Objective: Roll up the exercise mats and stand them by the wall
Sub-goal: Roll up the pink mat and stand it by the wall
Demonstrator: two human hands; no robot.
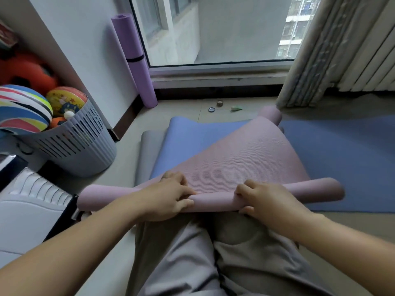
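Though apart, both grips (173,194) (261,198) curled round mat (213,202)

The person is wearing loose trousers (192,263) of a thin, light grey cloth. The cloth is gathering in many soft folds and creases over both legs, and shadows are lying darker inside these folds. One deep fold is running between the legs in the near middle of the view. The left forearm (74,242) and the right forearm (342,242) are showing bare from the near edge up to the wrists. The left hand (171,194) and the right hand (265,199) are showing bare too.
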